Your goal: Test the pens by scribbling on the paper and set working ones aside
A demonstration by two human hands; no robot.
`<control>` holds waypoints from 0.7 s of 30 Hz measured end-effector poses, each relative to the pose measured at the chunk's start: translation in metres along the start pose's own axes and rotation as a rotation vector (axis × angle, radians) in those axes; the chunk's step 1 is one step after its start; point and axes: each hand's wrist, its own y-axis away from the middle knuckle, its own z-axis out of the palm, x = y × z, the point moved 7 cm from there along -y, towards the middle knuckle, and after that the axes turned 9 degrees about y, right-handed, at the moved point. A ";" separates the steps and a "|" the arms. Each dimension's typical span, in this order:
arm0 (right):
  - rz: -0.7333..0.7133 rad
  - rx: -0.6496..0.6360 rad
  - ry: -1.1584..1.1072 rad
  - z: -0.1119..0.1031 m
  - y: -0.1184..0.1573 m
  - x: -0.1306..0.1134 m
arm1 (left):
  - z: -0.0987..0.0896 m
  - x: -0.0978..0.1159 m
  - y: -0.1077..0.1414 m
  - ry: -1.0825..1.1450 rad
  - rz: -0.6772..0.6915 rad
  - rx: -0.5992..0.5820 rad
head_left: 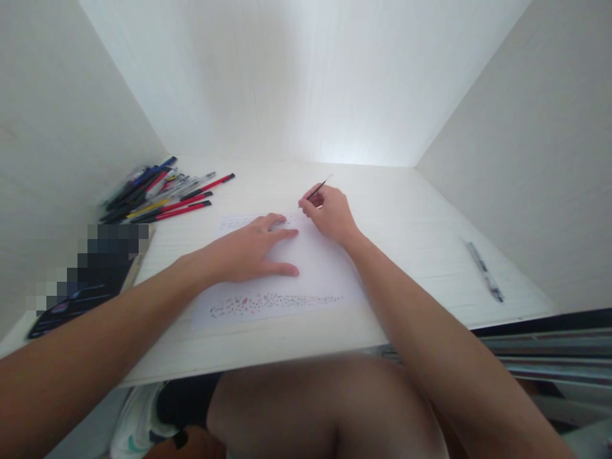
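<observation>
Fingers (284,234) of the left hand (246,252) are laid loose and spread on the paper (329,271). At six o'clock, a narrow strip of desk (287,336) is left; wider room is offered at three, before a lone pen (484,271). By the right hand (333,215) a slim dark pen (319,187) is pinched, slanted toward one o'clock.
</observation>
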 end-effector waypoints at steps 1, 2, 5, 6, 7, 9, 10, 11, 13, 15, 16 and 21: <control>0.021 0.015 -0.045 0.004 0.001 -0.001 | 0.000 0.000 0.000 0.003 0.003 0.003; 0.037 0.014 -0.091 0.009 0.002 -0.001 | 0.000 -0.001 0.000 0.008 0.008 0.005; 0.053 -0.015 -0.148 0.023 0.005 -0.001 | 0.000 0.001 -0.001 0.021 0.033 0.002; 0.047 -0.019 -0.137 0.024 0.006 0.001 | -0.001 0.002 -0.001 0.020 0.038 -0.003; 0.037 -0.021 -0.120 0.023 0.006 0.002 | -0.001 0.003 -0.001 0.017 0.039 -0.008; 0.012 -0.028 -0.079 0.020 0.006 0.006 | -0.002 0.004 0.000 0.011 0.032 -0.022; 0.000 -0.032 -0.058 0.017 0.006 0.008 | -0.002 0.005 0.000 0.010 0.029 -0.029; -0.012 -0.036 -0.040 0.015 0.006 0.009 | -0.003 0.006 0.001 0.010 0.026 -0.033; -0.028 -0.049 -0.010 0.012 0.007 0.009 | -0.004 0.007 0.001 0.010 0.024 -0.035; -0.037 -0.073 0.015 0.013 0.007 0.007 | -0.005 0.008 0.002 0.004 0.022 -0.028; -0.040 -0.083 0.024 0.013 0.008 0.006 | -0.006 0.009 0.002 0.000 0.020 -0.024; -0.051 -0.094 0.040 0.016 0.008 0.004 | -0.006 0.008 0.003 -0.035 0.006 -0.001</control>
